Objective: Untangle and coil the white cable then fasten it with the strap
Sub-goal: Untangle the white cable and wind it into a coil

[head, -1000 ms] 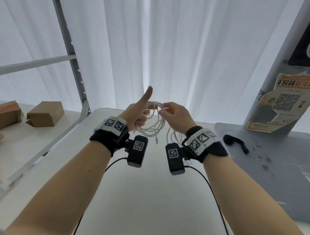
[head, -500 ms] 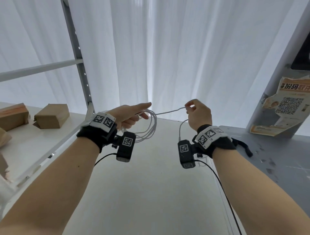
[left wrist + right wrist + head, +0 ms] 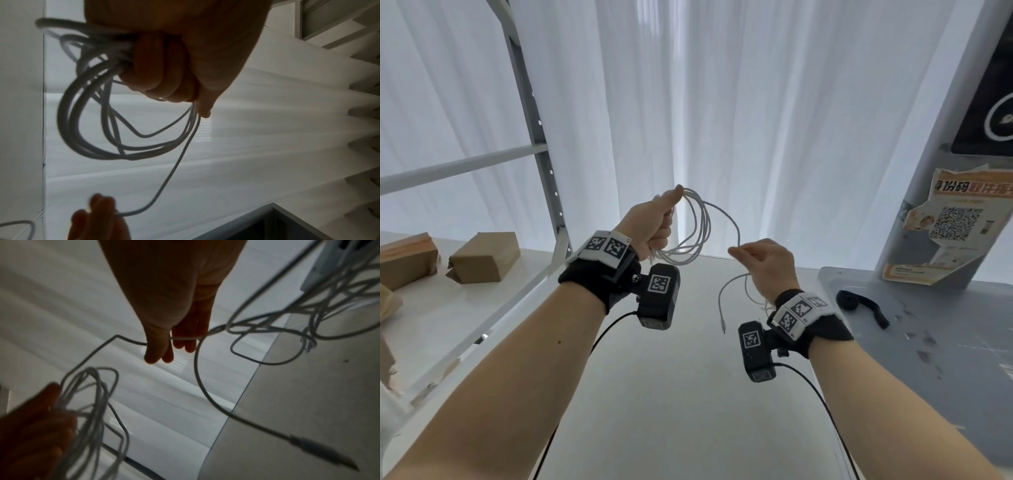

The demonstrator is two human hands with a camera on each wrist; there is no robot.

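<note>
My left hand [image 3: 654, 222] is raised above the table and grips several loops of the white cable [image 3: 697, 233] in its fist; the coil [image 3: 107, 129] hangs below the curled fingers [image 3: 164, 68]. One strand runs from the coil to my right hand [image 3: 760, 260], which pinches it between thumb and fingers [image 3: 156, 350]. Past that hand the loose tail [image 3: 722, 301] dangles, ending in a plug [image 3: 320, 451]. The black strap [image 3: 859, 305] lies on the grey mat at the right, apart from both hands.
A white table [image 3: 671, 394] lies below the hands. The grey mat [image 3: 945, 325] covers its right side, with a post carrying a QR poster [image 3: 955, 222]. Brown boxes [image 3: 482, 257] sit on the left table beyond a metal rack upright [image 3: 541, 164]. White curtains hang behind.
My left hand has risen with the coil and closed its fingers round it. My right hand has dropped lower and nearer, so the stretched strand now curves slack between the hands.
</note>
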